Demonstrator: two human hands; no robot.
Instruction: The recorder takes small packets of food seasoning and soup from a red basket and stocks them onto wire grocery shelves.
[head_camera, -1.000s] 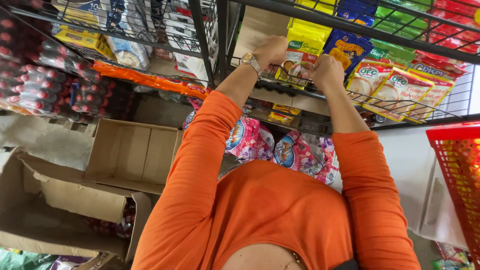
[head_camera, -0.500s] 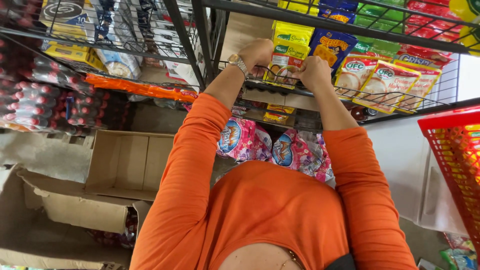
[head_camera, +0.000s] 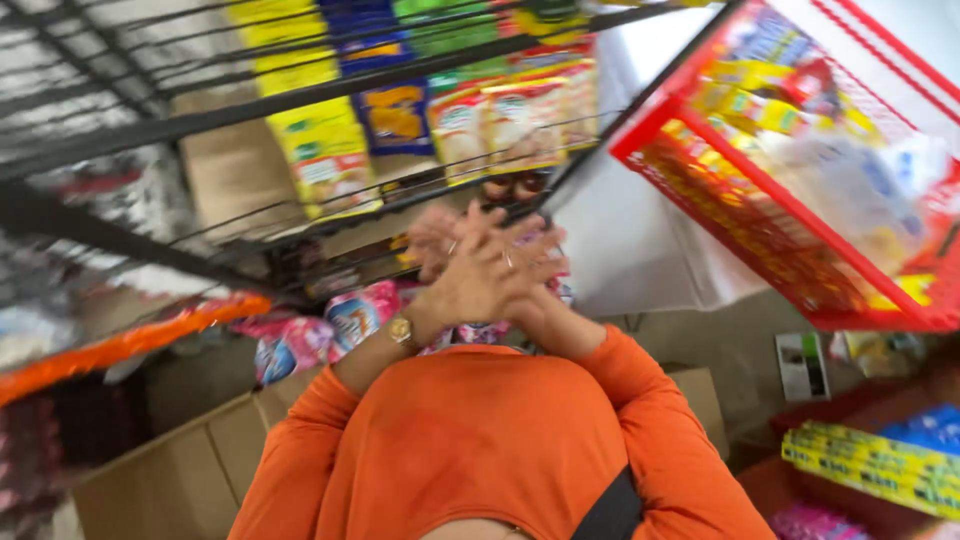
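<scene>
My two hands meet in front of my chest, below the wire shelf (head_camera: 300, 95). My left hand (head_camera: 490, 278), with a gold watch (head_camera: 401, 330) on its wrist, lies over my right hand (head_camera: 441, 236), palms pressed together and fingers stretched out. Neither hand holds anything. The frame is motion-blurred. Both arms are in orange sleeves. Just beyond my hands, yellow snack packets (head_camera: 322, 155), a blue packet (head_camera: 396, 115) and beige packets (head_camera: 500, 122) stand on the shelf. Pink packets (head_camera: 335, 322) lie on the level below.
A red wire basket (head_camera: 700, 215) full of packets hangs close at the upper right. An open cardboard box (head_camera: 190, 470) sits at the lower left under an orange strip (head_camera: 120, 345). Yellow boxes (head_camera: 870, 465) lie at the lower right.
Both hands have come down off the shelf packets and joined in front of my chest. The view has swung right, bringing the red basket close.
</scene>
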